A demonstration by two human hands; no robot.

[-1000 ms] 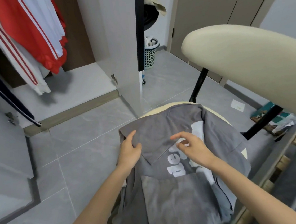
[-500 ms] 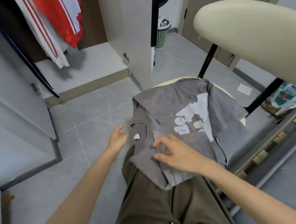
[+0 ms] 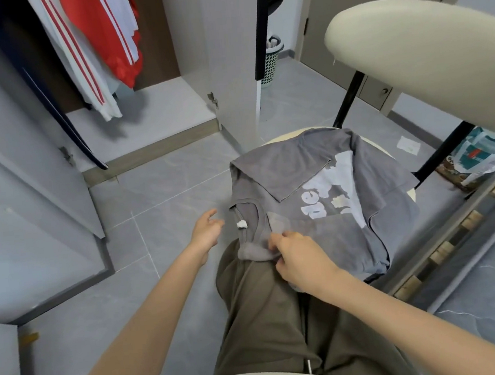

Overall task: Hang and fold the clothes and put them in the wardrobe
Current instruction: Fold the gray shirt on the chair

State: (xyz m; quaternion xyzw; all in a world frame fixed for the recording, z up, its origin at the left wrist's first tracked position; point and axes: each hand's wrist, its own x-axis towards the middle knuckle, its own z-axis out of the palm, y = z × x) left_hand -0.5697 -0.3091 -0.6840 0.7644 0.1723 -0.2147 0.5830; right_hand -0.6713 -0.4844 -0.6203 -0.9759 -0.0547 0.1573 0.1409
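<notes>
The right hand (image 3: pixel 301 260) has closed since half a second ago: its fingers, then spread flat, now pinch the bunched near edge of the grey T-shirt (image 3: pixel 284 171) at its 7 o'clock corner, and the flap that hung toward the knees is gathered up. The shirt lies on the cream chair seat (image 3: pixel 289 135), toward 3 o'clock from centre. The left hand (image 3: pixel 206 232) hovers at the shirt's 9 o'clock, fingers loosely spread, holding nothing. The open wardrobe (image 3: pixel 149 118) stands at 11 o'clock, a red-and-white garment (image 3: pixel 98 35) hanging inside

We can only make out white letters "de" on the grey shirt (image 3: pixel 315 186); rest is covered.
</notes>
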